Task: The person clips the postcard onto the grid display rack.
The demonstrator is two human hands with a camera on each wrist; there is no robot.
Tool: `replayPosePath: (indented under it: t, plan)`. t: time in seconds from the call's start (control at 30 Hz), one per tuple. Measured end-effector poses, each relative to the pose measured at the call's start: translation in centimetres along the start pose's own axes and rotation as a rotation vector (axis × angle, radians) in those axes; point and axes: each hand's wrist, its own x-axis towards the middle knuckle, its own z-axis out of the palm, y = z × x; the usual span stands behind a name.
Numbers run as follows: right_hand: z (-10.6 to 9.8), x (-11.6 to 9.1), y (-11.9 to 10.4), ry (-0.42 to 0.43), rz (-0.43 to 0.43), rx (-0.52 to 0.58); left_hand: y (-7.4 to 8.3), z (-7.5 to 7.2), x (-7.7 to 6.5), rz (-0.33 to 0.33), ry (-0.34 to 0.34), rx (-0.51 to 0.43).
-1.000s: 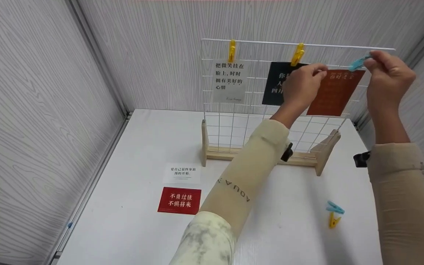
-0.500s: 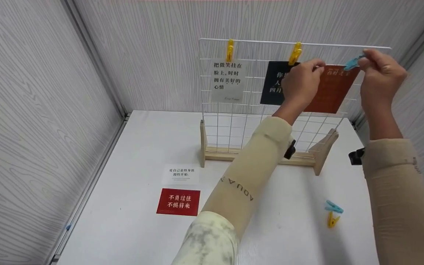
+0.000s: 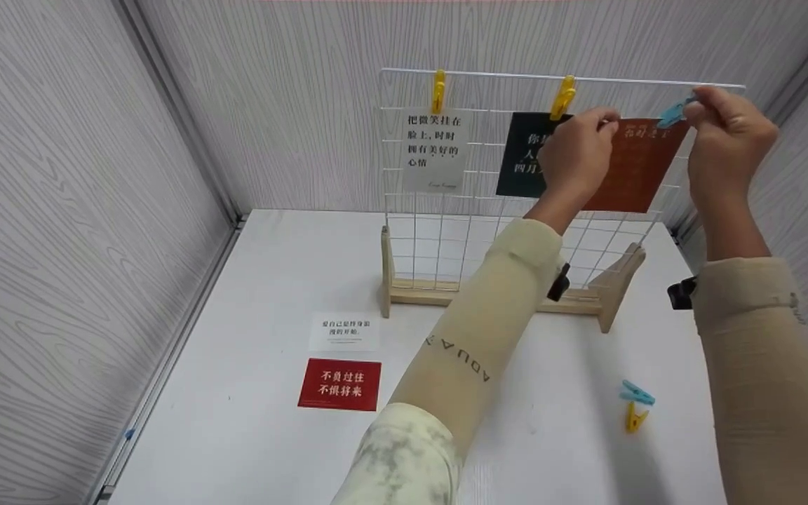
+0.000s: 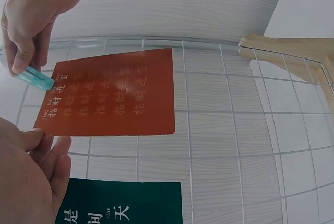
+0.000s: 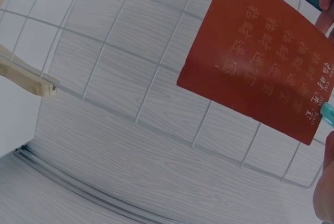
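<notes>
An orange-red card (image 3: 634, 168) with pale lettering lies against the upper right of a white wire grid (image 3: 439, 242). My left hand (image 3: 578, 151) pinches its upper left corner between thumb and fingers. With my right hand (image 3: 732, 140) I grip a light blue clothespin (image 3: 675, 112), whose tip overlaps the card's top edge. In the left wrist view that clothespin (image 4: 39, 79) sits at the card's lettered edge. Left of my left hand, a dark green card (image 3: 522, 158) hangs from a yellow clothespin (image 3: 563, 98), partly hidden by the hand.
A white card (image 3: 435, 154) hangs at the grid's left under another yellow clothespin (image 3: 439, 92). The grid stands on a wooden base (image 3: 418, 294). On the white table lie a white card (image 3: 345, 333), a red card (image 3: 339, 384), and a blue clothespin (image 3: 637, 393) beside a yellow one (image 3: 635, 419).
My right hand has moved left with the blue clothespin, bringing its tip over the card's top edge. My left hand keeps its pinch on the orange-red card, which has shifted slightly up.
</notes>
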Motion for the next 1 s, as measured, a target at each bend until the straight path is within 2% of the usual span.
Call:
replayPosePath:
  t: [0.3, 0.5, 0.83, 1.0]
  plan:
    - [0.3, 0.0, 0.0, -0.008, 0.001, 0.008, -0.4, 0.4, -0.1, 0.006, 0.016, 0.012]
    - [0.5, 0.2, 0.2, 0.012, -0.011, -0.022, -0.6, 0.6, 0.0, 0.029, 0.026, 0.017]
    - [0.9, 0.8, 0.7, 0.036, -0.046, -0.070, -0.4, 0.9, 0.1, 0.014, 0.038, 0.048]
    - [0.9, 0.5, 0.4, 0.020, -0.049, -0.115, -0.4, 1.0, 0.1, 0.013, 0.042, 0.021]
